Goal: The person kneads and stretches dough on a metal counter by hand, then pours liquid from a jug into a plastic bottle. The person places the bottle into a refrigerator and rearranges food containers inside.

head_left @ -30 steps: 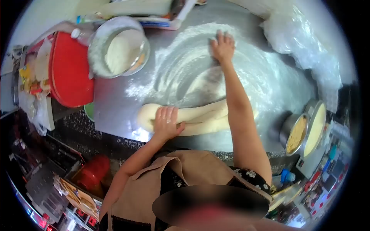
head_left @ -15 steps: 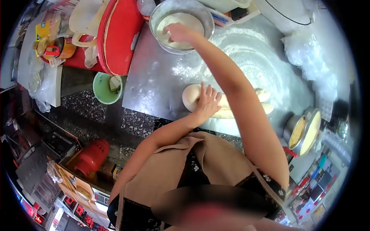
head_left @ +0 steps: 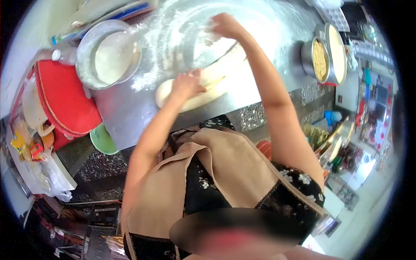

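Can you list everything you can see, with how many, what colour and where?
Table: 1, silver, centre
Dough: 1 folded length, cream, on the table
Bowl: 1, silver, table's left side
Flour: 1 heap, white, inside the bowl; more dusted on the table
Filled pans: 2, silver, table's right end
Bottle: 1, clear with white cap, beside the bowl
Red panel: 1, red, left
Tub: 1, green, by the table's corner
Edge clutter: too blurred to count
Apron: 1, beige, worn
Left hand: 1, bare, on the dough
Right hand: 1, bare, over the table
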{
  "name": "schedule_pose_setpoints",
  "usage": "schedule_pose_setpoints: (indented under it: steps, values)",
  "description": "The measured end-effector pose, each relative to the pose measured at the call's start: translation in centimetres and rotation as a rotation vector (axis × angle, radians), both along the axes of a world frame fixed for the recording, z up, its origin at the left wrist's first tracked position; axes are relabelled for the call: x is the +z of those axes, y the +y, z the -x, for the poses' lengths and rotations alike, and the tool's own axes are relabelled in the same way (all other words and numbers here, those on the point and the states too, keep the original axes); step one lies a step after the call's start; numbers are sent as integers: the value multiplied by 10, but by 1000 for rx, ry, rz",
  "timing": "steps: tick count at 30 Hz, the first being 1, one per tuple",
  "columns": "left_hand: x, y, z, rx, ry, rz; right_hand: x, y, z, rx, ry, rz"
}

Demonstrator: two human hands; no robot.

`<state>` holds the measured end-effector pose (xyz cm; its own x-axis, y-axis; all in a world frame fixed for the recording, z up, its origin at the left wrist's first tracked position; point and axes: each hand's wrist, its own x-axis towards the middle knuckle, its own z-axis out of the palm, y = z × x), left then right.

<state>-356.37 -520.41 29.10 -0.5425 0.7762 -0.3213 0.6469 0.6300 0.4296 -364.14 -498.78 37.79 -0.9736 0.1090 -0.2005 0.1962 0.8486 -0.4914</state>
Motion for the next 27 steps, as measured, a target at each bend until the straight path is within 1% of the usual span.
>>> schedule_pose_setpoints:
  steps: [1, 2, 3, 4, 5, 6, 7, 8, 9, 11, 13, 14, 15, 16, 17, 18, 19, 20, 21, 22, 23, 24, 26, 27]
  values:
    - [14, 4, 17, -8, -175, 75, -41, 61, -14, -1, 224, -328]
    - [8, 5, 31, 8, -196, 47, -43, 113, -35, -45, 219, -198]
    - [17, 7, 45, 42, -154, 59, -19, 137, -61, -211, 211, -28]
    - [25, 9, 61, 77, -45, 38, -10, 167, -83, -414, 193, 188]
    - [38, 4, 80, 160, -17, 23, -8, 188, -104, -456, 251, 197]
    - [41, 3, 98, 229, 105, -55, 1, 199, -123, -584, 215, 138]
    - [54, 7, 118, 322, 181, -97, 14, 199, -138, -613, 153, -14]
    - [60, 11, 133, 414, 259, -137, -24, 235, -156, -653, 160, 6]
    - [53, 18, 145, 488, 426, -167, -29, 235, -168, -700, 125, 254]
    - [20, 40, 154, 434, 971, -101, -37, 233, -185, -753, 41, 528]
    - [8, 82, 121, 233, 541, -248, -54, 239, -195, -871, 99, 792]
    - [49, 109, 77, 199, 78, -244, -55, 240, -198, -889, 113, 948]
    - [46, 127, 37, 205, 9, -133, -56, 239, -200, -889, 106, 954]
    - [14, 145, 4, 115, 133, -14, -57, 239, -202, -945, 138, 1026]
    - [-3, 155, -28, 130, 161, -39, -59, 241, -203, -1003, 171, 1096]
    - [-10, 162, -46, 144, 190, -68, -63, 245, -204, -1000, 168, 1100]
    - [-12, 168, -47, 146, 190, -65, -68, 249, -207, -1010, 170, 1159]
    - [-16, 172, -44, 151, 43, -26, -71, 253, -211, -1024, 173, 1216]
    - [-20, 176, -39, 151, -105, 12, -73, 258, -215, -1030, 172, 1214]
    - [-4, 176, -14, 176, -361, -51, -70, 257, -218, -1000, 160, 1186]
    - [0, 179, 9, 188, -385, -156, -68, 257, -217, -962, 153, 1160]
    - [30, 185, 29, 251, -307, -171, -68, 257, -214, -964, 154, 1162]
    - [36, 196, 70, 355, -204, -453, -71, 248, -212, -1011, 121, 1176]
    - [28, 200, 86, 349, 9, -569, -74, 240, -208, -1005, 114, 1177]
